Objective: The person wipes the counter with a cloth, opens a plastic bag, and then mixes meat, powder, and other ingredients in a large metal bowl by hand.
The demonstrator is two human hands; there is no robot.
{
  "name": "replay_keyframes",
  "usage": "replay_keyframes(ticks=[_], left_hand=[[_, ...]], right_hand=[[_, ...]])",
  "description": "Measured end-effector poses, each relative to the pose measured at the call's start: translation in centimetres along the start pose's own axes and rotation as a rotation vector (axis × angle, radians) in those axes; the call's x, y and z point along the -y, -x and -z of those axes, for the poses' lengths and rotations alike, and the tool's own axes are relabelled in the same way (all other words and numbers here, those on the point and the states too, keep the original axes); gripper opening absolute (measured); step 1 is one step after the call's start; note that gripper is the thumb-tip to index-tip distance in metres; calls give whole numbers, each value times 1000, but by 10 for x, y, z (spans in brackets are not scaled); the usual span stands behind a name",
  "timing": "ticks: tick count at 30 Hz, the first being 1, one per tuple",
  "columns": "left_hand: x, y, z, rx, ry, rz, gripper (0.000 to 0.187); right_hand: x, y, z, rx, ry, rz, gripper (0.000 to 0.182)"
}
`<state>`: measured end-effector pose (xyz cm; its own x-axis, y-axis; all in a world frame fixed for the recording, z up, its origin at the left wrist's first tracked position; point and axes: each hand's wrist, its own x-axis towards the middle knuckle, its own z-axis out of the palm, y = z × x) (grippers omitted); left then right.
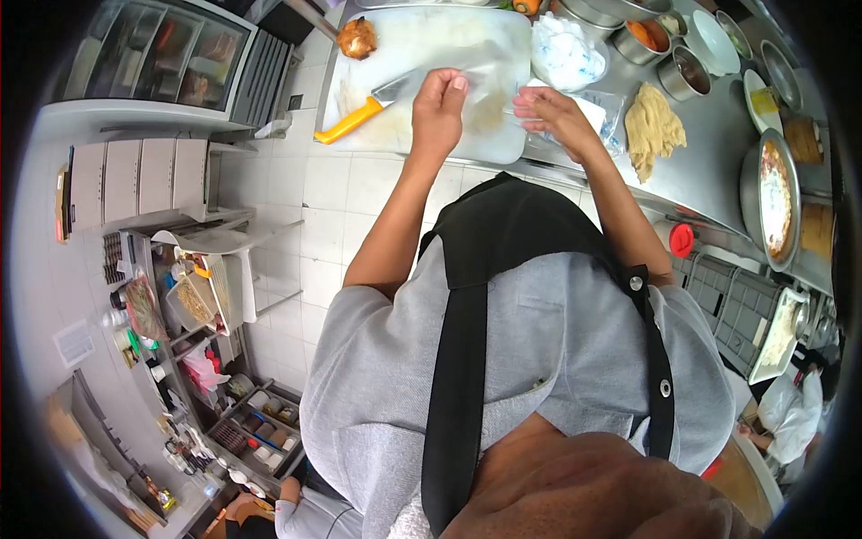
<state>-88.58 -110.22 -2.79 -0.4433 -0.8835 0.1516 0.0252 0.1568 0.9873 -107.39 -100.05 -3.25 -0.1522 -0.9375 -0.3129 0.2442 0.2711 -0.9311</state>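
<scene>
My left hand (438, 108) is closed in a pinch on a thin clear plastic bag (489, 74), which spreads to the right over the white cutting board (377, 76). My right hand (554, 117) is by the board's right edge, its fingers stretched out and slightly apart. Under and beside that hand lie a white sheet and more clear plastic (613, 112). A knife with a yellow handle (350, 121) rests on the board left of my left hand, its blade partly behind the plastic. A browned onion-like piece (357, 39) sits at the board's upper left.
Right of the board are a white plastic bundle (567, 52), a tan cloth (654, 130) and metal containers (684, 74). A large metal bowl (754, 202) stands at the counter's right edge. Another person's sleeve (314, 514) shows at the bottom left.
</scene>
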Motion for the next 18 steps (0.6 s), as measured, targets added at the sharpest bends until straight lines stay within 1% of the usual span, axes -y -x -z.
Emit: replay_keyframes(ticks=[1, 2, 3, 5, 6, 9, 12, 15, 18], left_hand=[[-21, 1, 0, 19, 193, 44, 13], [-38, 2, 1, 39, 386, 91, 14], [-54, 2, 2, 61, 577, 143, 15], [-87, 4, 12, 93, 731, 119, 17], [-95, 3, 18, 103, 808, 106, 17], [-89, -5, 44, 35, 795, 92, 18], [-69, -9, 68, -34, 777, 112, 16], [-51, -9, 81, -94, 741, 165, 14], [-26, -11, 87, -111, 676, 258, 14]], right_hand=[[-4, -1, -5, 1, -61, 21, 52], [-8, -8, -6, 49, -130, 53, 66], [-11, -11, -11, 42, -195, 59, 68], [-13, -17, -21, 33, -322, 75, 70], [-14, -20, -23, 85, -485, 1, 63], [-10, -19, -26, 290, -781, -96, 48], [-2, -11, -34, 283, -798, -114, 32], [-1, -11, -23, 351, -681, -107, 22], [-3, -16, -16, 204, -559, -19, 16]])
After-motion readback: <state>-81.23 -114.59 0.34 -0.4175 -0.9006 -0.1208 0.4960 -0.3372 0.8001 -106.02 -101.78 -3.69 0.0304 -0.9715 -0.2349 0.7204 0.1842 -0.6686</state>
